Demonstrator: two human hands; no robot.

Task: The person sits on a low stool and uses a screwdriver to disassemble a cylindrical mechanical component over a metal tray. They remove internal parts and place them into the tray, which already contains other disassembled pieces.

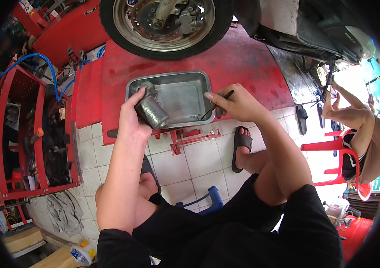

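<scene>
In my left hand (134, 111) is a grimy metal motor-like cylinder (153, 114) with a bracketed end, held tilted above the left part of a rectangular steel tray (206, 85). My right hand (228, 100) grips a thin dark tool (230, 94) at the tray's right side; I cannot make out exactly what it is. The tray rests on a red metal platform (261, 76), just below a motorcycle wheel (167, 49) with a brake disc.
A red tool cart (38, 134) with a blue hose (53, 71) stands left. Scooter bodywork (315, 31) hangs upper right. Another person (359, 129) sits on a red plastic chair (310, 147) at right. A blue stool (212, 201) is beneath me; a grey cloth (65, 212) lies lower left.
</scene>
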